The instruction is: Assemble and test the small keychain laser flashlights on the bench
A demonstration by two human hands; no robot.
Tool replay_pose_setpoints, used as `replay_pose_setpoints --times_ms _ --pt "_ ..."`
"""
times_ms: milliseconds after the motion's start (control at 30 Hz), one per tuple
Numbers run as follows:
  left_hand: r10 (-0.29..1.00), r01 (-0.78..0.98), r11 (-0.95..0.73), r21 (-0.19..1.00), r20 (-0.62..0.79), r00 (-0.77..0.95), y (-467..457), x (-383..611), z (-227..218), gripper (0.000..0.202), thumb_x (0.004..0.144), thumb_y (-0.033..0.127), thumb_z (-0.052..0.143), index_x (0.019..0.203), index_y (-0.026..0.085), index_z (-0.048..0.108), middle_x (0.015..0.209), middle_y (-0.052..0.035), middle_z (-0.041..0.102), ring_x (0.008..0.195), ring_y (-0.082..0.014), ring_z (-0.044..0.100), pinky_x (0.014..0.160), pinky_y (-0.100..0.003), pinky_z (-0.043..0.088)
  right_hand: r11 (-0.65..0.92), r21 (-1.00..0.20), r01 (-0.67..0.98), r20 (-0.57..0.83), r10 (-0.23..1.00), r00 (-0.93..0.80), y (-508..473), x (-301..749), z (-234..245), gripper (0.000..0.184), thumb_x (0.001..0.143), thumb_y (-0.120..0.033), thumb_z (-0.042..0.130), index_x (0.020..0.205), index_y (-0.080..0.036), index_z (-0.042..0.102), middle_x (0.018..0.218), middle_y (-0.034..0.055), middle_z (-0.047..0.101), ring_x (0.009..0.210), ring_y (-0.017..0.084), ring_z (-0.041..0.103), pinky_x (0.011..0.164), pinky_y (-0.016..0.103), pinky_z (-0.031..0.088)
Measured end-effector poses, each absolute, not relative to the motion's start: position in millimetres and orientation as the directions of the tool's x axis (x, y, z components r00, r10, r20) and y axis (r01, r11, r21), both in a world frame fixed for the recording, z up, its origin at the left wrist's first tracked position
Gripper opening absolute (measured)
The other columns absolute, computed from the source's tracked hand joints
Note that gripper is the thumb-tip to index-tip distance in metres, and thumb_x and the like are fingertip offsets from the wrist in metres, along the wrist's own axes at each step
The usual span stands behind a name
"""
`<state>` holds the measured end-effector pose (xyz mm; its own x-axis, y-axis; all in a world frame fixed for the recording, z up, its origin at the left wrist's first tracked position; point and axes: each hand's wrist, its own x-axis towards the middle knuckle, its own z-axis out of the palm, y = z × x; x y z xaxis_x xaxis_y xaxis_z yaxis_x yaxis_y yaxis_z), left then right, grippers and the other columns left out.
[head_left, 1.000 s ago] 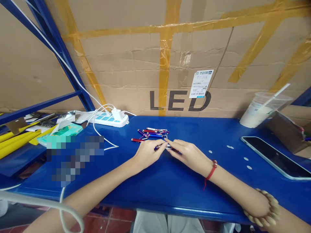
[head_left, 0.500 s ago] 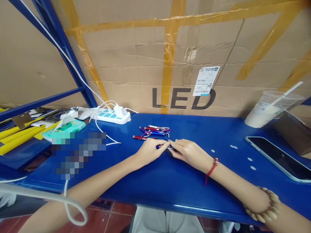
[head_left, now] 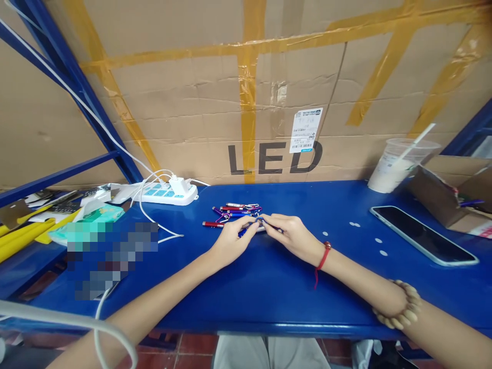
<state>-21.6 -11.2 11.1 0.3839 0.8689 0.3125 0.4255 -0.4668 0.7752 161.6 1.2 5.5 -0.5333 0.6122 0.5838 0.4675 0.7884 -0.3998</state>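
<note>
A blue penlight (head_left: 242, 233), slim and metal-bodied, is pinched in my left hand (head_left: 232, 238), mostly covered by the fingers. My right hand (head_left: 290, 233) is closed at its other end, fingertips meeting those of the left. Something silvery shows under the right fingers, too small to make out. Just behind the hands lies a loose pile of similar penlights with small carabiner clips: a red penlight (head_left: 212, 224) at the left, another red penlight (head_left: 234, 208) at the back and a blue penlight (head_left: 240, 213) among them.
A white power strip (head_left: 169, 195) with a plugged-in charger stands at the back left. Farther left are a green packet (head_left: 88, 220) and yellow strips (head_left: 26, 238). At right: a phone (head_left: 423, 234), a tilted drink cup (head_left: 390, 166) and an open cardboard box (head_left: 434, 197). A taped carton (head_left: 184, 113) stands behind.
The view has turned a little to the right, bringing more of the open box into sight. My fingertips have drawn closer together around the blue penlight.
</note>
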Motion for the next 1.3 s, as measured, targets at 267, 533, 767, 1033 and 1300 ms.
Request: replay_pose_setpoints --times_ms 267,533,767,1033,1300 --pt "0.875 0.348 -0.42 0.838 0.272 0.4 -8.2 -21.5 5.6 0.031 0.088 0.036 0.042 0.105 0.013 0.055 0.057 0.004 0.046 0.055 -0.0094 0.045 0.058 -0.023 0.039 0.681 -0.573 0.455 0.561 0.731 -0.388 1.9 165.1 8.1 0.037 0.093 -0.038 0.038 0.091 -0.014 0.067 0.072 0.0034 0.06 0.062 0.013 0.054 0.062 0.023 0.045" --pt "0.847 0.371 -0.473 0.799 0.296 0.442 -14.8 -14.6 3.3 0.026 0.084 0.033 0.05 0.1 0.017 0.061 0.065 0.0003 0.057 0.061 -0.0128 0.054 0.062 -0.025 0.043 0.621 -0.669 0.408 0.535 0.784 -0.314 0.6 161.1 12.0 0.037 0.092 -0.039 0.04 0.099 -0.015 0.067 0.076 0.0034 0.064 0.065 0.014 0.058 0.06 0.023 0.046" --pt "0.922 0.294 -0.287 0.911 0.18 0.342 -16.5 -12.8 7.7 0.023 0.087 0.039 0.043 0.092 0.017 0.048 0.053 0.0065 0.045 0.051 -0.0082 0.042 0.055 -0.021 0.035 0.516 -0.334 0.789 0.454 0.821 -0.345 25.6 195.5 19.6 0.035 0.093 -0.029 0.038 0.105 -0.013 0.066 0.072 0.0067 0.069 0.063 0.017 0.062 0.059 0.025 0.044" --pt "0.933 0.32 -0.291 0.902 0.192 0.305 -16.5 -14.3 10.0 0.024 0.086 0.043 0.044 0.085 0.019 0.045 0.05 0.0079 0.04 0.048 -0.0077 0.037 0.052 -0.02 0.03 0.456 -0.353 0.817 0.39 0.865 -0.314 22.8 197.7 20.1 0.034 0.089 -0.038 0.047 0.075 -0.021 0.073 0.085 0.0053 0.069 0.073 0.018 0.063 0.057 0.024 0.042" --pt "0.909 0.575 -0.416 0.705 0.337 0.244 -18.5 -17.3 5.7 0.023 0.083 0.043 0.049 0.088 0.021 0.052 0.061 0.0059 0.051 0.042 -0.0061 0.034 0.047 -0.02 0.028 0.243 -0.945 0.219 0.182 0.947 -0.266 1.6 163.5 20.6 0.038 0.073 -0.05 0.063 0.065 -0.013 0.069 0.051 -0.0003 0.058 0.044 0.008 0.049 0.042 0.02 0.04"
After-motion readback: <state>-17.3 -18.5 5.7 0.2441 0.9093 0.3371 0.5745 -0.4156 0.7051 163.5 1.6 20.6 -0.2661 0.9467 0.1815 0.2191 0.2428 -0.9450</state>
